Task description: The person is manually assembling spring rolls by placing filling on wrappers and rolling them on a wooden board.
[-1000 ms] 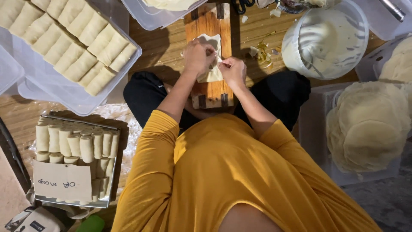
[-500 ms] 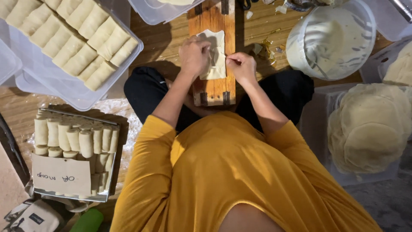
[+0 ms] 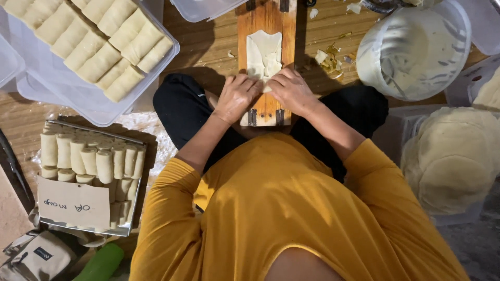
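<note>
A pale thin wrapper (image 3: 264, 54), folded over at its sides, lies on a narrow wooden board (image 3: 267, 21) in front of my crossed legs. My left hand (image 3: 237, 96) and my right hand (image 3: 291, 89) sit side by side on the wrapper's near end, fingers curled down and pressing it against the board. The near edge of the wrapper is hidden under my fingers. My yellow sleeves and black trousers fill the lower middle of the view.
A clear tray (image 3: 31, 88) at the upper left holds several finished rolls (image 3: 99, 44). A metal tray (image 3: 125, 231) at the left holds upright rolls and a paper note. A white bowl (image 3: 416, 52) stands upper right, a stack of round wrappers (image 3: 453, 156) right, scraps (image 3: 329, 58) beside the board.
Both hands have slid down the board toward my body, from the wrapper's middle to its near end. The wrapper's far part, with folded sides, now lies uncovered.
</note>
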